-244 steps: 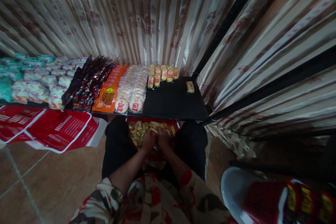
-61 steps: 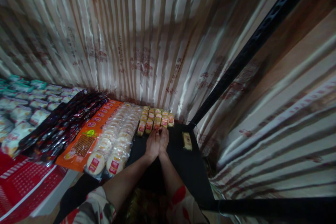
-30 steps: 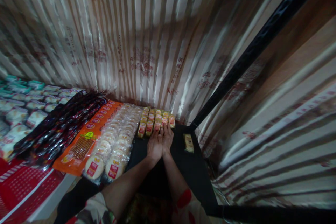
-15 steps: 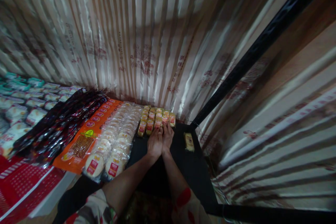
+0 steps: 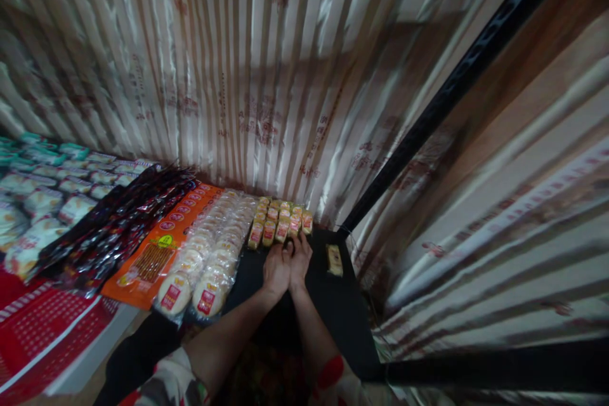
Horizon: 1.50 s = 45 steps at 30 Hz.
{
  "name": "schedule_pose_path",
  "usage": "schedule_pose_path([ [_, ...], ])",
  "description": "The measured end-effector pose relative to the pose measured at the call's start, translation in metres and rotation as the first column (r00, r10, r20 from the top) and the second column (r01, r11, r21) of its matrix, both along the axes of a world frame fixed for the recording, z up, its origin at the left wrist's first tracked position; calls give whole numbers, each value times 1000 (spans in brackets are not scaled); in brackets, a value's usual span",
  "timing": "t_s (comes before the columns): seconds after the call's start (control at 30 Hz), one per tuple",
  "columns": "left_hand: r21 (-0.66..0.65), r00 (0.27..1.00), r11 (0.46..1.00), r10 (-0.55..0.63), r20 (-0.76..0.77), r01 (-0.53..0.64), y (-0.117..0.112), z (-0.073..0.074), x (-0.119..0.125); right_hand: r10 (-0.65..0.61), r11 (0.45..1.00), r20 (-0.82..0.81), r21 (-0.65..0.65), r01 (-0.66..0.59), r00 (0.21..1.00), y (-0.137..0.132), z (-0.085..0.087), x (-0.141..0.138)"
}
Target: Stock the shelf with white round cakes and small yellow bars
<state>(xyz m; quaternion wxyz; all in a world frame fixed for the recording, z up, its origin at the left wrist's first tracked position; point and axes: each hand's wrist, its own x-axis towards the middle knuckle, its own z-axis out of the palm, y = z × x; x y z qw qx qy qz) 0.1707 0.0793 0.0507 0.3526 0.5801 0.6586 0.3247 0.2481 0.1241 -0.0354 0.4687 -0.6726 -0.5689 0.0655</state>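
Hands together, left hand and right hand, any grip unclear in dim light, at the near end of small yellow plastic-wrapped snack packs; flat black shelf stretches rightward to its edge before pleated beige curtains

Yellow packs stand in five columns; overlap hides their full number. One loose pack lies apart from them. Round crackers form two columns, too crowded to count. One orange bag shows its front. Dark bags, white packs and teal packs are several each, uncountable through overlap and blur. Black bars number three.
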Motion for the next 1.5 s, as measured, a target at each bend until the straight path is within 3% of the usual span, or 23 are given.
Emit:
schedule_pose_path([
  [0.23,-22,998,999,-36,-53,35,-36,-5,-8,4,999,-37,-53,-6,999,-41,4,-9],
  [0.4,-17,995,998,-62,-83,61,-68,-7,-15,52,999,-116,-2,-52,992,-79,9,-19],
  [0.67,148,993,982,-116,-16,117,-132,-16,-39,160,986,-207,83,-146,965,-151,18,-42],
  [0.77,165,990,976,-142,-9,141,-157,-30,-53,210,978,-225,58,-202,952,-180,10,-53],
  [0.9,106,975,971,-209,-74,216,-184,-58,-75,252,957,-268,-72,-280,930,-211,-14,-70],
  [1.0,-78,943,964,-265,-203,254,-201,-77,-93,289,916,-190,-231,-329,938,-231,-38,-80],
  [1.1,-242,870,946,-298,-392,215,-215,-96,-110,294,882,-25,-378,-281,956,-248,-61,-86],
  [1.17,-317,806,922,-358,-471,223,-225,-109,-122,317,821,65,-519,-239,946,-255,-72,-88],
  [1.27,-395,733,864,-483,-479,311,-238,-130,-135,390,706,91,-668,-234,916,-260,-79,-88],
  [1.37,-384,704,852,-515,-490,356,-248,-144,-142,427,666,73,-700,-258,901,-260,-80,-88],
  [1.5,-373,731,868,-484,-482,329,-252,-148,-143,477,626,48,-719,-301,877,-262,-78,-91],
])
